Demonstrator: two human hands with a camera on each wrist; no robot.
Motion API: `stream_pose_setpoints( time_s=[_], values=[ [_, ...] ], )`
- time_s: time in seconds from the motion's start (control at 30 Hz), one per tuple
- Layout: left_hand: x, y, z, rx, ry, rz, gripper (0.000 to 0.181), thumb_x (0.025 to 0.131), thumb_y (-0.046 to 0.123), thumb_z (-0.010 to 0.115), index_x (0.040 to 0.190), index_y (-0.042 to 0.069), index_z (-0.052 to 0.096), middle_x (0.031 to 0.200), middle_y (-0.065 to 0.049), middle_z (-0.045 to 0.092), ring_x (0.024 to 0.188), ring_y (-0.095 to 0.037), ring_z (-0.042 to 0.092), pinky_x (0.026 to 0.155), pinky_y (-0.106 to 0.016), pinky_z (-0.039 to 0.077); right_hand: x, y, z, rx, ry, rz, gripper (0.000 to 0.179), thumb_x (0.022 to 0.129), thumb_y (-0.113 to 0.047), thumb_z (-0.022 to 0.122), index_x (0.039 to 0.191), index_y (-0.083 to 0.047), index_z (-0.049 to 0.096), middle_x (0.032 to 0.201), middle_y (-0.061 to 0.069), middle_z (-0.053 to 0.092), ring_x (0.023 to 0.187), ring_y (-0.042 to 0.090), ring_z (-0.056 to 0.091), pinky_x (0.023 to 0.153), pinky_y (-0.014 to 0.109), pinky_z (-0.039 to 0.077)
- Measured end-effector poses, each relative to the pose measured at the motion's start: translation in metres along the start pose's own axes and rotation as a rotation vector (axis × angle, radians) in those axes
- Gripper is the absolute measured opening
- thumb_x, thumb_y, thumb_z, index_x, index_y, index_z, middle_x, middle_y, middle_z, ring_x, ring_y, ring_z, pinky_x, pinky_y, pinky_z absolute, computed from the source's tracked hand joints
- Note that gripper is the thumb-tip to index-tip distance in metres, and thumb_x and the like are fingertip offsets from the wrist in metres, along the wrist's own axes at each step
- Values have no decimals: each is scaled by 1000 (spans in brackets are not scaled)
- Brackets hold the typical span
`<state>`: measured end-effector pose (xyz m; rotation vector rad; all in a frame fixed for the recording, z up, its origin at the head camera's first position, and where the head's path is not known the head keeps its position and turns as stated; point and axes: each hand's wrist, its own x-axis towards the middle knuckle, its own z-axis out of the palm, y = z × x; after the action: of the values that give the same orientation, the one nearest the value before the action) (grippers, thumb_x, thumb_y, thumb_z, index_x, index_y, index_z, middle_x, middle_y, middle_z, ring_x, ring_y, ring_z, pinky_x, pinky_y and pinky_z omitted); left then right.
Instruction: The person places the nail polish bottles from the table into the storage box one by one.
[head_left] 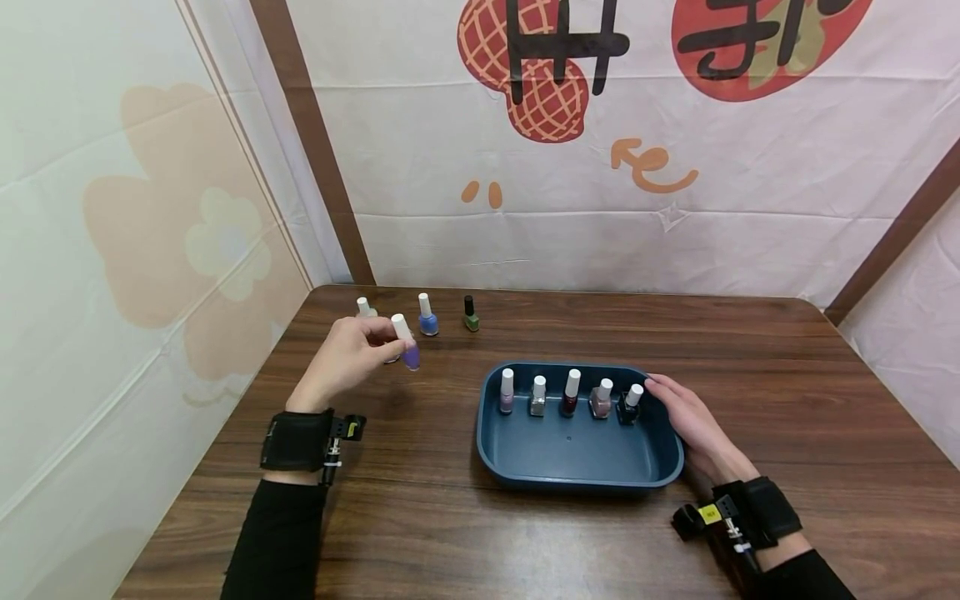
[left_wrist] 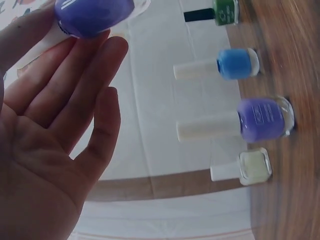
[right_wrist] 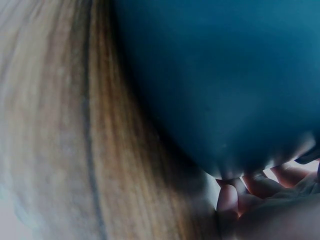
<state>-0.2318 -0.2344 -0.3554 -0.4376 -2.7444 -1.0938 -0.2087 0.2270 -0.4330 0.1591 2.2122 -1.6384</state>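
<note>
My left hand (head_left: pixel 348 358) pinches a nail polish bottle (head_left: pixel 411 357) with purple polish by its white cap, above the table at the left. In the left wrist view, the held bottle (left_wrist: pixel 95 16) is partly cut off at the top. Just behind that hand stands a second purple bottle (left_wrist: pixel 262 120), mostly hidden in the head view. My right hand (head_left: pixel 693 421) grips the right end of a blue tray (head_left: pixel 570 462), its fingers against the outer wall. Inside, along the tray's far side, several white-capped bottles stand in a row, among them a dark red one (head_left: pixel 570 400).
At the table's far left stand a blue bottle (head_left: pixel 428 322), a green bottle (head_left: pixel 471 320) with a black cap, and a pale bottle (left_wrist: pixel 255 166). A printed cloth (head_left: pixel 420 242) hangs behind the wooden table (head_left: pixel 787 375), and another hangs along its left side.
</note>
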Motion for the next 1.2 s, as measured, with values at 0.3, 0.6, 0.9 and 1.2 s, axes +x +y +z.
stream_pose_setpoints(
  time_s=[0.3, 0.6, 0.9, 1.2],
  values=[
    [0, 19, 11, -12, -50, 80, 14, 87, 31, 73, 86, 17, 73, 79, 0, 70, 70, -15, 57, 61, -26, 48, 0, 0, 0, -3, 0, -6, 70, 102, -52, 33, 153, -7, 19, 158, 22, 18, 146, 40, 19, 116, 58, 17],
    [1, 32, 24, -19, -112, 127, 10, 86, 26, 73, 81, 18, 70, 71, 2, 62, 64, -15, 53, 56, -25, 45, 0, 0, 0, -10, 3, -2, 69, 102, -51, 32, 153, -7, 20, 158, 22, 18, 145, 40, 19, 116, 58, 17],
    [0, 45, 35, -64, -162, 149, 9, 86, 26, 74, 81, 19, 69, 71, 3, 61, 65, -15, 53, 58, -25, 44, 1, 0, 1, -9, 5, -11, 67, 103, -49, 31, 153, -6, 20, 157, 22, 20, 144, 40, 22, 115, 58, 20],
    [0, 53, 48, -65, -217, 183, 12, 85, 28, 75, 78, 21, 67, 68, 6, 58, 62, -14, 52, 54, -23, 42, 2, -1, 1, -14, 14, -25, 66, 103, -48, 33, 151, -4, 23, 155, 23, 25, 143, 38, 27, 114, 55, 25]
  ],
)
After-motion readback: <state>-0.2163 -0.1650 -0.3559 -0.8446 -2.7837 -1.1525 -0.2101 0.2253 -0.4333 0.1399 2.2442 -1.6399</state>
